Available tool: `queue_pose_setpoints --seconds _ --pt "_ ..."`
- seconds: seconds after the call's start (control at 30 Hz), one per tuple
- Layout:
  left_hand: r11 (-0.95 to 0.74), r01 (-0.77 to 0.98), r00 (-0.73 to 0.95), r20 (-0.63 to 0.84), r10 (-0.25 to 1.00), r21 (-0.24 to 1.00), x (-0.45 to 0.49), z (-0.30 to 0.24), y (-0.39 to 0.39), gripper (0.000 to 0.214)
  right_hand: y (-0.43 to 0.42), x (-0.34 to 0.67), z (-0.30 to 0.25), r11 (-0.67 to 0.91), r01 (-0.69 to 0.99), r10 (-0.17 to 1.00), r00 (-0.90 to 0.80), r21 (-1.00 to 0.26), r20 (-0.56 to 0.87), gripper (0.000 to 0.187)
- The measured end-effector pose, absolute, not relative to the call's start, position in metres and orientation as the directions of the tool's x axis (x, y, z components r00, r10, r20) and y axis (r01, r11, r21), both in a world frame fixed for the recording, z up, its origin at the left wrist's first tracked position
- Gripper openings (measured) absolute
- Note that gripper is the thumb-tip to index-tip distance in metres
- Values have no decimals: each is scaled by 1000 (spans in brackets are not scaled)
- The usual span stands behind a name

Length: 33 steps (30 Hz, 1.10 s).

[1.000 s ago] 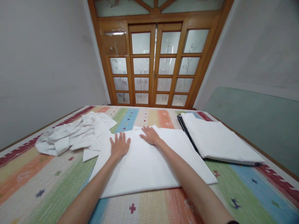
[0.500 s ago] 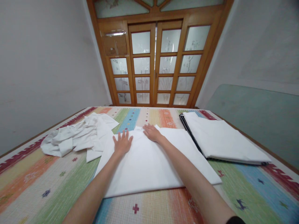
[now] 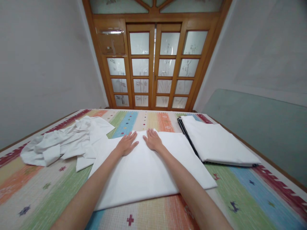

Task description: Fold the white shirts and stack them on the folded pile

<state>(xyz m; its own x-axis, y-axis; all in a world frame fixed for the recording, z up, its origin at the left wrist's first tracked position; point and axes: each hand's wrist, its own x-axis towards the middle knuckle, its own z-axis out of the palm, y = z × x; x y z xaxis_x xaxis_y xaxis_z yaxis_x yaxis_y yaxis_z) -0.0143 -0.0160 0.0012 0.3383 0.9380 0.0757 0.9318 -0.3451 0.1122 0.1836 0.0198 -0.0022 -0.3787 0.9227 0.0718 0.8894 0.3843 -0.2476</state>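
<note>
A white cloth garment (image 3: 141,179), perhaps a T-shirt, lies flat in front of me, its far edge slightly uneven near the middle. My left hand (image 3: 127,144) rests palm down on its upper left part, fingers stretched toward the far edge. Close beside it, my right hand (image 3: 153,140) presses flat near the middle of that same edge, fingers straight and pointing away. Neither hand grips the cloth. Part of the garment is hidden under both forearms.
On the left lies a crumpled white cloth (image 3: 69,140), close against the garment's side. To the right, a folded stack of white clothing (image 3: 218,142) has dark, white-edged fabric beneath. All rest on a striped, patterned cover (image 3: 146,215). Wooden glazed doors (image 3: 153,64) stand beyond.
My left hand has slid rightward and a little forward over the garment, closer to my right hand. My right hand stays near the far edge. The whole view has shifted slightly.
</note>
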Motion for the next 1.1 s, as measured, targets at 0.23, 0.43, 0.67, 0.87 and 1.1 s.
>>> queue_pose_setpoints --seconds 0.23,0.43,0.67,0.87,1.1 --pt "-242 957 225 118 967 158 -6 0 3 60 16 183 -1 306 909 952 -298 -282 72 67" --pt "-402 909 309 464 830 114 -9 -6 24 35 26 190 -8 377 887 926 -352 -265 139 61" --pt "-490 871 435 498 750 -23 -3 3 23 18 46 209 -15 537 803 835 -463 -259 296 40" --pt "-511 849 504 499 705 -134 -1 6 24 14 52 215 -12 630 750 727 -479 -202 491 23" --pt "-489 865 475 502 723 -113 -1 6 25 9 57 211 -7 516 848 770 -399 -118 498 20"
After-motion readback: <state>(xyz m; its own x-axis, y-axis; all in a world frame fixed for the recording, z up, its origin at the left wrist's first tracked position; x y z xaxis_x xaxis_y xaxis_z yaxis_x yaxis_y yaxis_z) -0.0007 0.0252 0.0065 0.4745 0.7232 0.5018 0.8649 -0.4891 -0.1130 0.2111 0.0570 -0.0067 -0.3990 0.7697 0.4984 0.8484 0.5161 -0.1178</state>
